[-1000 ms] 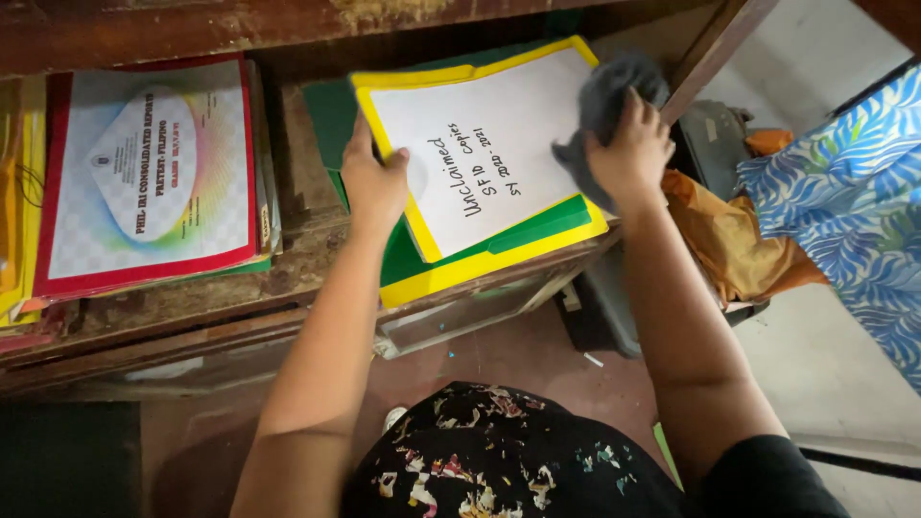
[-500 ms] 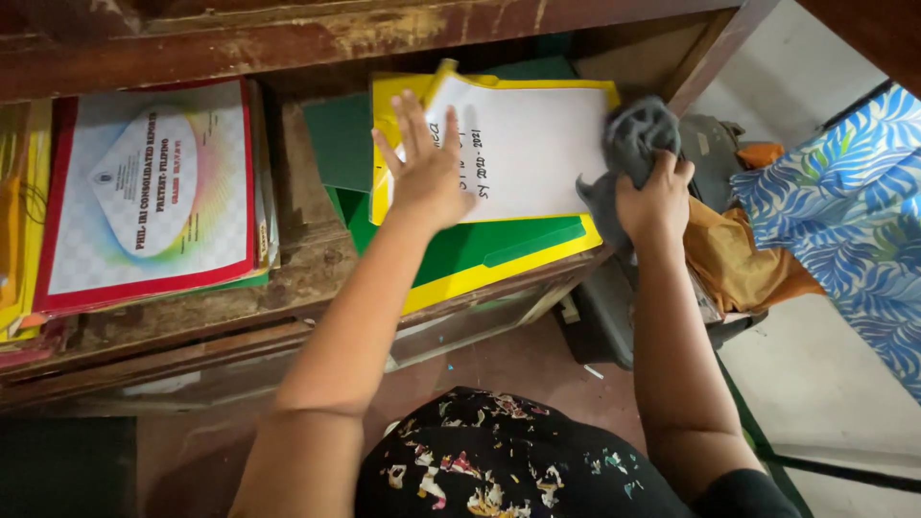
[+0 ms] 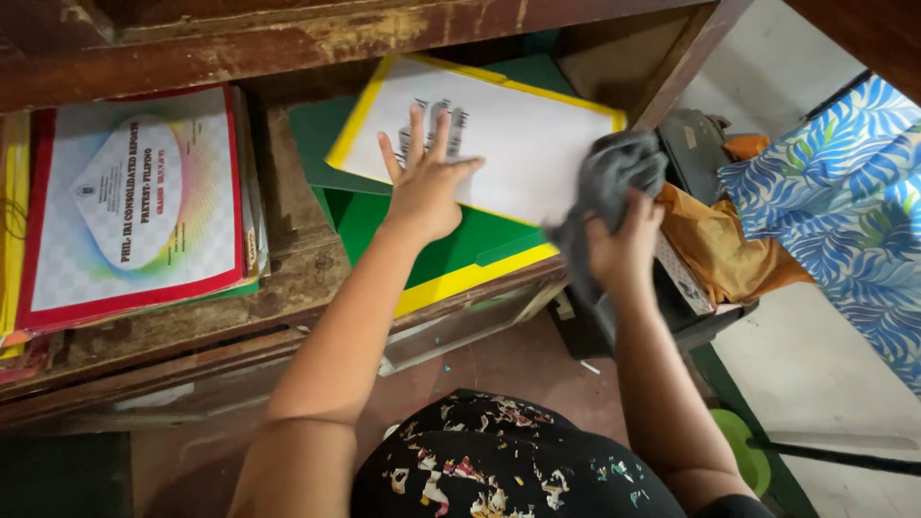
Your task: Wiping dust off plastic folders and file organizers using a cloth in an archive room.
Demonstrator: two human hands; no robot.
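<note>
Worn wooden shelf, folder stacks inside. Left hand open, fingers spread, palm flat on white sheet atop yellow-edged folder. Right hand closed around grey cloth, just right of sheet. Red-bordered folder well left.

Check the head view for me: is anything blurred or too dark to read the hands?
Head view: left hand fairly sharp, flat on the white sheet; the writing beside its fingers is smeared by blur; right hand and grey cloth slightly soft; shelf evenly lit, darker at the upper back.
</note>
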